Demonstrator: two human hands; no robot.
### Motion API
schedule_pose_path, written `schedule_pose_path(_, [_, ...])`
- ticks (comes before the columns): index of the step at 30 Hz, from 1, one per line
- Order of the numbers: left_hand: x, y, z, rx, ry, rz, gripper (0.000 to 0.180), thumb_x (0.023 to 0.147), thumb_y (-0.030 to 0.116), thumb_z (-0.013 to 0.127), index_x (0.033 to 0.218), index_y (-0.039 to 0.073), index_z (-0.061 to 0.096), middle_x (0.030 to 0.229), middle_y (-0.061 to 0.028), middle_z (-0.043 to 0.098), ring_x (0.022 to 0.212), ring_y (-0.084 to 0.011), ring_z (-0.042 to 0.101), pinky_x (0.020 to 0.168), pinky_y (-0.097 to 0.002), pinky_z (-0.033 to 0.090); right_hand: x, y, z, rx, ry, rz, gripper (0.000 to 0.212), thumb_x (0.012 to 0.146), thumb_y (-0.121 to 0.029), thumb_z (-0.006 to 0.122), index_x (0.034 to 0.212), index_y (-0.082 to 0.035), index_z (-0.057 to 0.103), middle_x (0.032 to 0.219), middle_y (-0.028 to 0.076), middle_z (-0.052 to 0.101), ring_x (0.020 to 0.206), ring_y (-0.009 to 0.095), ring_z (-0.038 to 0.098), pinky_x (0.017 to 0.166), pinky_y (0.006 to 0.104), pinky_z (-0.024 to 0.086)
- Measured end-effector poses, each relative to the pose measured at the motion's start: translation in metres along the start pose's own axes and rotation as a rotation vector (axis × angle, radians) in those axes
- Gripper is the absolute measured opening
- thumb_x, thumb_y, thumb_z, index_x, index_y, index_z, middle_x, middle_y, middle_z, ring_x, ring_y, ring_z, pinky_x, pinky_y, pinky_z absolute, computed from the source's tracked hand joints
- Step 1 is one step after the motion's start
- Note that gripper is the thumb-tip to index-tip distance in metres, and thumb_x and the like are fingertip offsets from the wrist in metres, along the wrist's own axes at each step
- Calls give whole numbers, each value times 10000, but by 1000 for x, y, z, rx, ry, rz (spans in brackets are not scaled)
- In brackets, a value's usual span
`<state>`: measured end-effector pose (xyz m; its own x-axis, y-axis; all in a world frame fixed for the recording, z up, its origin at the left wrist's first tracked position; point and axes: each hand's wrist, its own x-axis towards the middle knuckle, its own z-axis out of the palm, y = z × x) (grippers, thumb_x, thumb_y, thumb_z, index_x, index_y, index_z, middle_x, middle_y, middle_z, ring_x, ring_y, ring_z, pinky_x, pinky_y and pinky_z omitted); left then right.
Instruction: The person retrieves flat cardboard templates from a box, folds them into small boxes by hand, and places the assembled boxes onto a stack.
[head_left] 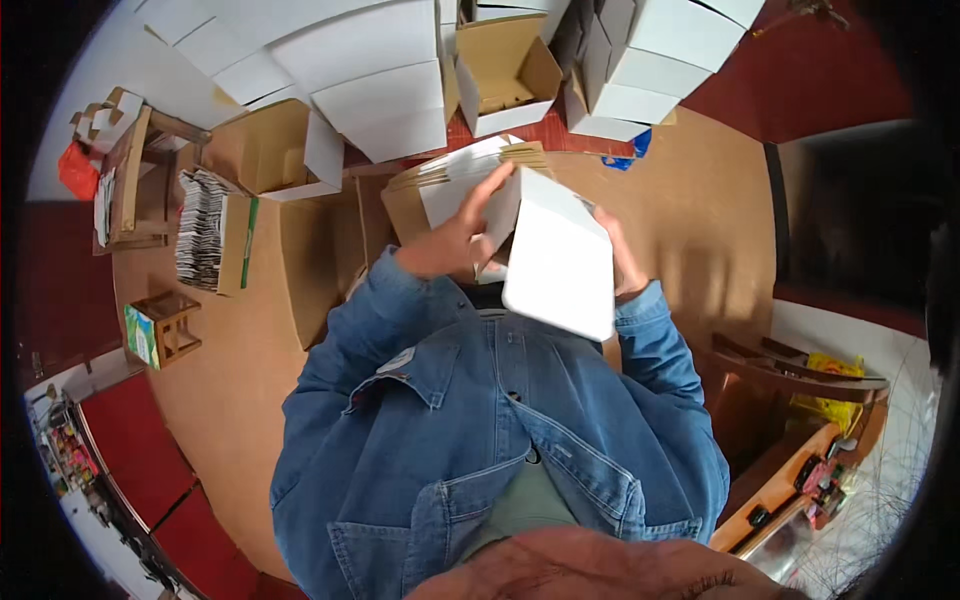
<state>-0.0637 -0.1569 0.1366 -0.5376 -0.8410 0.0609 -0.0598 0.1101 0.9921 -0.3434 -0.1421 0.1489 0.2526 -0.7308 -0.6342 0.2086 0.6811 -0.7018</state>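
— Both hands had it? Where?

— Yes, above the surface (690, 200), at my chest. Left hand (455, 235) gripped the white box (560, 260) by its flap; right hand (625, 265) cupped the far edge. Light, stiff card, I judged; crushable, so edges only.

White folded cartons (370, 90) are stacking up along the table's (690, 200) far edge. An open cardboard box (505, 70) is standing among them. A box of packets (212, 232) is lying at left, near a small wooden stool (165, 328).
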Motion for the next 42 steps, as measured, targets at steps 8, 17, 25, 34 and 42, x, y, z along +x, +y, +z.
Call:
schedule_pose_path(8, [-46, 11, 4, -82, -153, -74, 1579, 462, 683, 887, 1572, 75, -57, 1632, -208, 7, 1468, -417, 157, 1194, -534, 197, 32, 54, 10, 400, -259, 276, 717, 976, -529, 484, 1478, -26, 393, 1272, 252, 600, 943, 331, 696, 673, 396, 629])
schedule_pose_path(17, [-83, 5, 10, 381, 132, 98, 1473, 447, 406, 969, 1566, 70, 72, 1609, -179, 121, 1459, -367, 222, 1190, -493, 237, 28, 88, 0, -335, -291, 145, 600, 1028, -382, 470, 1512, -47, 352, 1343, 208, 584, 1140, 317, 629, 776, 347, 593])
schedule_pose_path(25, [-105, -26, 10, 156, 280, 23, 1149, 530, 199, 872, 1483, 66, 242, 1494, -151, 304, 1338, -324, 379, 1147, -442, 302, 28, 77, 14, -242, -205, -133, 593, 944, -331, 642, 1394, 7, 460, 1391, 192, 544, 1107, 303, 642, 838, 330, 553])
schedule_pose_path(34, [-141, -6, -14, -61, 343, 10, 1018, 531, 151, 837, 1410, 76, 329, 1405, -116, 399, 1270, -271, 434, 1098, -400, 345, -25, -3, 106, -1156, -372, -729, 542, 855, -230, 755, 1287, 19, 541, 1248, 144, 649, 1020, 327, 662, 816, 341, 539])
schedule_pose_path(42, [-208, 13, -68, -180, 650, 79, 1080, 519, 108, 811, 1462, 88, 285, 1423, -94, 402, 1300, -237, 410, 1104, -378, 343, -16, -5, 177, -1242, -415, -1532, 532, 812, -254, 799, 1247, -21, 600, 1200, 160, 666, 923, 269, 684, 748, 337, 557])
